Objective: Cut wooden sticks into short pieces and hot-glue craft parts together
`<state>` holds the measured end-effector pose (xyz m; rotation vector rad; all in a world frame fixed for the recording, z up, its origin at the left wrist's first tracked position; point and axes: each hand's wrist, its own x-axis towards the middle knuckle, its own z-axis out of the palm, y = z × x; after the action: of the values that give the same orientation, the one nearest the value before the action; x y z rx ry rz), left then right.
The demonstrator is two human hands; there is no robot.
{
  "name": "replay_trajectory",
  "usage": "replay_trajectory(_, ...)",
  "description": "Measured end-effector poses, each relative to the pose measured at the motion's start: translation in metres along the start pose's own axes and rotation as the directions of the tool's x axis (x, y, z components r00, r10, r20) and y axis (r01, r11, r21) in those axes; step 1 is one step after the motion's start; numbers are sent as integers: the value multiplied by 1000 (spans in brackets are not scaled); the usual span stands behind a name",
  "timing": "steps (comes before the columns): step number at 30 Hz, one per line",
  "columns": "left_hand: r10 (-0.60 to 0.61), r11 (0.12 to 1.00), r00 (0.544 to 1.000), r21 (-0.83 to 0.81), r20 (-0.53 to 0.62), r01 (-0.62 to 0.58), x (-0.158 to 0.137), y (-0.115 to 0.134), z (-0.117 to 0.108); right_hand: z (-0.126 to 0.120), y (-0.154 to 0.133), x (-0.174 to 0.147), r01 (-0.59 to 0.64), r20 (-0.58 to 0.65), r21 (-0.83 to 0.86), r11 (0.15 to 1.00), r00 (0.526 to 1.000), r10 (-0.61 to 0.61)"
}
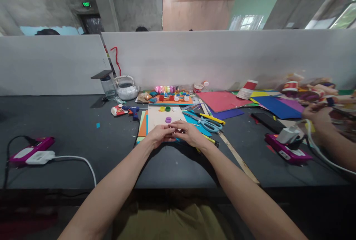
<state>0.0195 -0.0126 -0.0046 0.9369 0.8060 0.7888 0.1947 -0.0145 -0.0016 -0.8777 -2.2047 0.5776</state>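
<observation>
My left hand [160,135] and my right hand [187,133] meet over the front of a cream sheet [153,119]. Their fingertips are pinched together around something small and dark that I cannot make out. Just beyond the fingers lies a small purple round piece [168,120]. Farther back on the sheet are a yellow round piece [162,109], a green one [167,109] and a white one [175,109]. To the right of my right hand, blue-handled scissors [209,124] rest on blue paper, beside a yellow utility knife [213,118].
A glue gun [132,110] and paper cup [118,110] lie left. Behind are a kettle [128,91], a jar [108,88] and paint pots [176,98]. A wooden strip [237,155], power strip [290,152] and another person's hand [318,115] are right.
</observation>
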Motion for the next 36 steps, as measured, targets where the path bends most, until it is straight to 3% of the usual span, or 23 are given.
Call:
replay_trajectory(13, -30, 999, 998, -20, 63, 31, -2, 2, 1, 0, 0, 0, 10, -23, -1, 1000, 1000, -10)
replay_trajectory(24, -75, 997, 991, -1, 111, 76, -5, 5, -2, 0, 2, 1, 55, 37, 74, 996, 998, -58)
replay_trajectory(36, -42, 994, 996, -102, 75, 49, -3, 0, 2, 1, -2, -1, 4, -70, 118, 993, 998, 4)
